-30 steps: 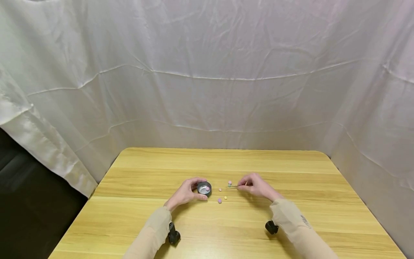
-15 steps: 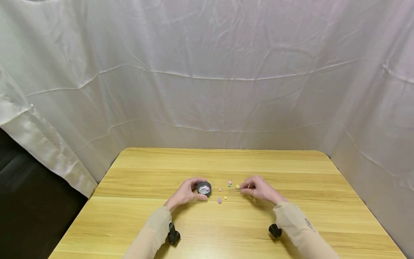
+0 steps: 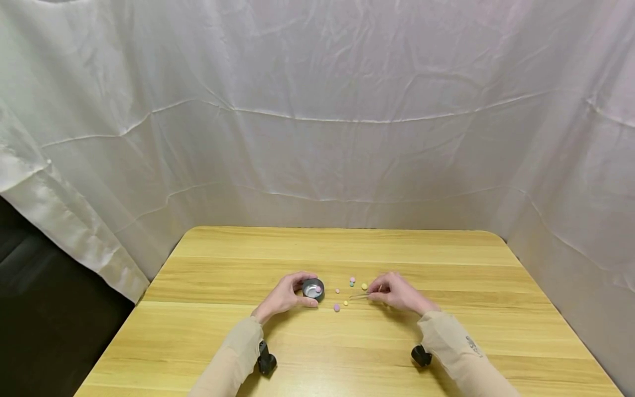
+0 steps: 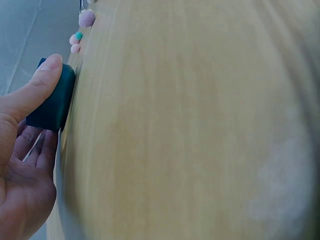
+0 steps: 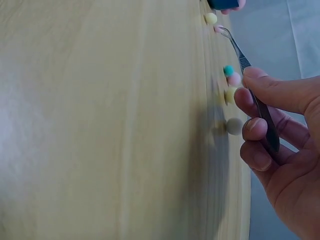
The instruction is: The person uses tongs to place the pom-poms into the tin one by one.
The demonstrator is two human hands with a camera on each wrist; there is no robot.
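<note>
My left hand (image 3: 285,295) curls its thumb and fingers round a small dark round tin (image 3: 320,298) standing on the table; a pink pompom (image 3: 318,289) lies inside. With thumb and fingers my right hand (image 3: 395,292) pinches bent-tip metal tweezers (image 5: 244,61). Their tips point left, close to a small yellow pompom (image 3: 345,303). About them lie a purple pompom (image 3: 337,307), a small pink pompom (image 3: 337,290), a teal pompom (image 5: 228,70) beside a pink pompom (image 5: 233,79), and a larger yellow pompom (image 3: 364,286) near my right fingertips.
A pale grey pompom (image 5: 234,126) shows below my right hand's fingers in the right wrist view. The wooden table (image 3: 238,248) has rounded far corners, with a white curtain (image 3: 317,154) hanging behind it. Black wrist cameras hang under both forearms.
My right hand has moved slightly right and nearer with the tweezers, whose tips left the teal and pink pompoms for the small yellow one. The larger yellow pompom came into view. The left hand stays put.
</note>
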